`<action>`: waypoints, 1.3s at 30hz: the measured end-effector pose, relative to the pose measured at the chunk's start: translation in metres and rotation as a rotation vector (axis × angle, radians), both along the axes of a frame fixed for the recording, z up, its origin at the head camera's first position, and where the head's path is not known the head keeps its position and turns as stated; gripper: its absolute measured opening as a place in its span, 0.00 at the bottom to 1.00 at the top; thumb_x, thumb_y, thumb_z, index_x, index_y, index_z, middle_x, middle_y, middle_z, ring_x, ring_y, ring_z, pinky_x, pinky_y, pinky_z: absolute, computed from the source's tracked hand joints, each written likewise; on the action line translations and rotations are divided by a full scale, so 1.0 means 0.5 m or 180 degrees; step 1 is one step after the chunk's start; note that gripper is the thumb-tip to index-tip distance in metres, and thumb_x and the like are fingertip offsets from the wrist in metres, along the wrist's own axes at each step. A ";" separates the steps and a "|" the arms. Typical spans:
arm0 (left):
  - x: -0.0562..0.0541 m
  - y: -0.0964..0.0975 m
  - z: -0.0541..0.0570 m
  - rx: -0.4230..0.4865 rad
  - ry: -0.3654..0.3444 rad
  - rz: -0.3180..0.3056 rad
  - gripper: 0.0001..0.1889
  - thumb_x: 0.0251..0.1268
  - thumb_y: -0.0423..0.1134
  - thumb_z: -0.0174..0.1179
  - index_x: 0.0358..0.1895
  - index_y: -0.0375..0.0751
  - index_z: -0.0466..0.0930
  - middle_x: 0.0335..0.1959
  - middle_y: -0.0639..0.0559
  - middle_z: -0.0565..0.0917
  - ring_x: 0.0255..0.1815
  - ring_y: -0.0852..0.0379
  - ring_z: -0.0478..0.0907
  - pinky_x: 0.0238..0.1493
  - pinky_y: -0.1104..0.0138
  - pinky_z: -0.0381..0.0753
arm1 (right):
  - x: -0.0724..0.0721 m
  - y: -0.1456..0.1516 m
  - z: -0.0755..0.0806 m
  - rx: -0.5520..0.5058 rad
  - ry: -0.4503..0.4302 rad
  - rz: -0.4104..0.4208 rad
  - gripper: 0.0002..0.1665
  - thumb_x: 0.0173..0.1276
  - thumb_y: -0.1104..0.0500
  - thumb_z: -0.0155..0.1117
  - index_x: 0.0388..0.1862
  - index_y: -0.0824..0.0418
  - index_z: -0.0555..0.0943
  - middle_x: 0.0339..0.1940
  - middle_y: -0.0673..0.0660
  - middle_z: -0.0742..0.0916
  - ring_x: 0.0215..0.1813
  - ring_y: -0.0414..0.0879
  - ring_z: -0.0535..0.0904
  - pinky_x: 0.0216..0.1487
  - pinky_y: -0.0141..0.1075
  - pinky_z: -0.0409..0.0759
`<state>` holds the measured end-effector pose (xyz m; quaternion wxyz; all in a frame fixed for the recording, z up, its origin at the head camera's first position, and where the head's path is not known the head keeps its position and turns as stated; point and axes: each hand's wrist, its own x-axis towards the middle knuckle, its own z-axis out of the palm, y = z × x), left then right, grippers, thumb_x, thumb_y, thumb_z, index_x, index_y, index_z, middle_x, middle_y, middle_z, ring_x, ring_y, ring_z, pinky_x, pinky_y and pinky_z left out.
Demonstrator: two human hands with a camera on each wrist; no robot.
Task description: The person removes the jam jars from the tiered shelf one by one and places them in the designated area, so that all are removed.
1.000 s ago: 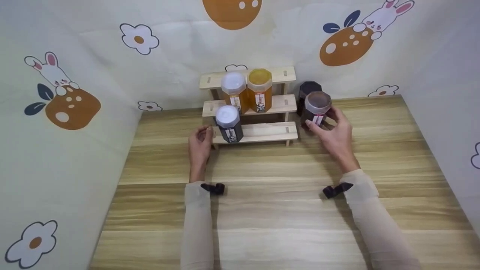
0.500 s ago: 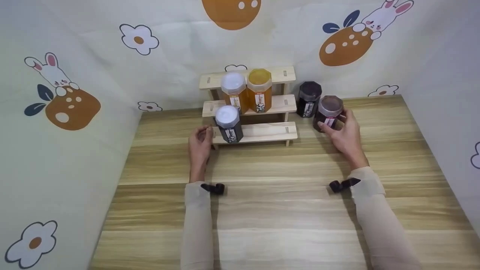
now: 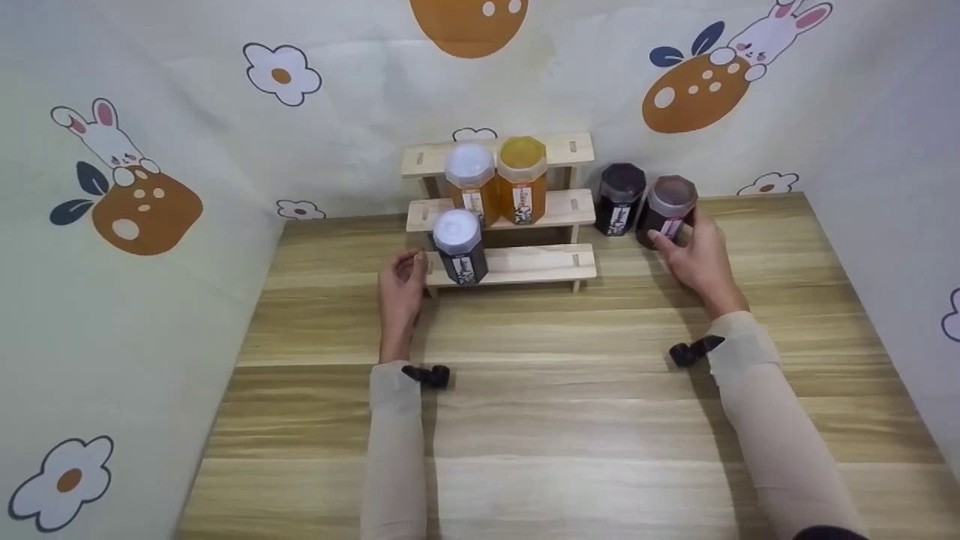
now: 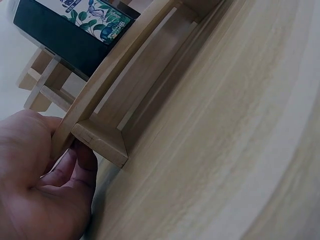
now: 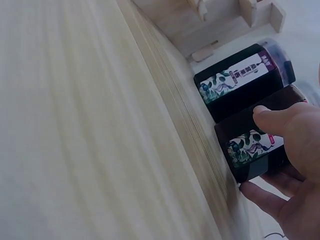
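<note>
My right hand [image 3: 705,262] grips a dark reddish-brown jar [image 3: 671,199] with a clear lid, thumb in front and fingers round the far side. It stands upright on the table at the shelf's right, close beside a darker jar [image 3: 621,201]; the right wrist view shows floral labels on both. At the left end of the three-step wooden shelf [image 3: 532,262], my left hand [image 3: 401,296] pinches the edge of the lowest board [image 4: 92,100]. On that step is a black jar [image 3: 463,255] with a white lid.
Two amber honey jars, one white-lidded [image 3: 471,176] and one yellow-lidded [image 3: 523,180], stand on the middle step. Behind the shelf rises a patterned cloth wall [image 3: 360,112], with side walls left and right of the wood-grain table [image 3: 555,420].
My right hand has carried the reddish-brown jar rightward and then slightly back, from in front of the darker jar to beside it. The left hand stays at the shelf's end.
</note>
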<state>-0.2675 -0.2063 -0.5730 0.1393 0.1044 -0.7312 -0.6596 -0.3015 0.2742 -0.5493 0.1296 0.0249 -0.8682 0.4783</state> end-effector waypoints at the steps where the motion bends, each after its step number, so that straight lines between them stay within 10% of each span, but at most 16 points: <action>1: 0.000 0.000 0.001 -0.0021 0.0017 0.0001 0.15 0.81 0.39 0.63 0.59 0.31 0.83 0.53 0.38 0.86 0.51 0.51 0.84 0.51 0.69 0.84 | -0.005 0.001 0.000 0.0000 -0.0009 0.0005 0.41 0.69 0.61 0.79 0.76 0.68 0.71 0.73 0.73 0.80 0.78 0.69 0.75 0.85 0.57 0.66; 39: -0.003 0.001 -0.001 0.0069 0.0147 0.0009 0.15 0.80 0.36 0.64 0.59 0.27 0.82 0.51 0.36 0.87 0.48 0.56 0.84 0.51 0.72 0.84 | -0.052 0.009 0.012 -0.0037 -0.0091 0.0078 0.46 0.69 0.63 0.78 0.79 0.73 0.64 0.75 0.74 0.77 0.78 0.70 0.73 0.83 0.57 0.68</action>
